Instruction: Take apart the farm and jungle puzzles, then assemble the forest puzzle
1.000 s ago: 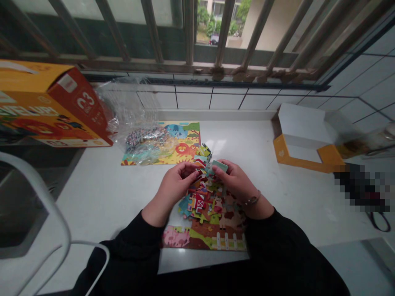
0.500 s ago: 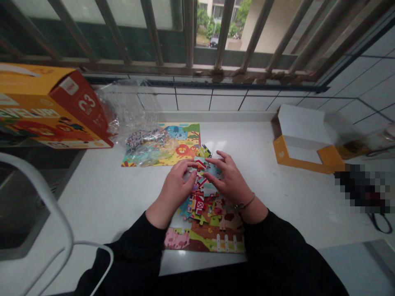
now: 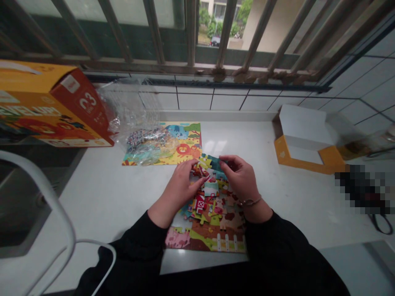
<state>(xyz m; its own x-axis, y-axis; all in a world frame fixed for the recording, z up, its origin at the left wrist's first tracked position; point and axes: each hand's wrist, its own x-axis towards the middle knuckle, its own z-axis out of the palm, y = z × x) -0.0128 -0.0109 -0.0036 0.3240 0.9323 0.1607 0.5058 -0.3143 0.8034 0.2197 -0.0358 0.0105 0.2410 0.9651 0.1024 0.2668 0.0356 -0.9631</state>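
Observation:
A heap of loose colourful puzzle pieces (image 3: 207,196) lies on a farm-picture puzzle board (image 3: 206,238) in front of me on the white counter (image 3: 92,193). My left hand (image 3: 180,185) rests on the heap's left side, fingers curled, fingertips touching the pieces. My right hand (image 3: 242,176) is at the heap's far right, fingers curled round a teal puzzle piece (image 3: 216,162) held at the top of the pile. A bracelet sits on my right wrist.
A second puzzle picture with a lion (image 3: 173,144) lies further back, partly under a clear plastic bag (image 3: 132,119) of pieces. An orange puzzle box (image 3: 46,107) stands at far left. An open white and orange box (image 3: 304,139) sits at right. Window bars run along the back.
My right hand went from fingers stretched over the pile to curled on a teal piece at the far edge. My left hand slid slightly right across the pieces.

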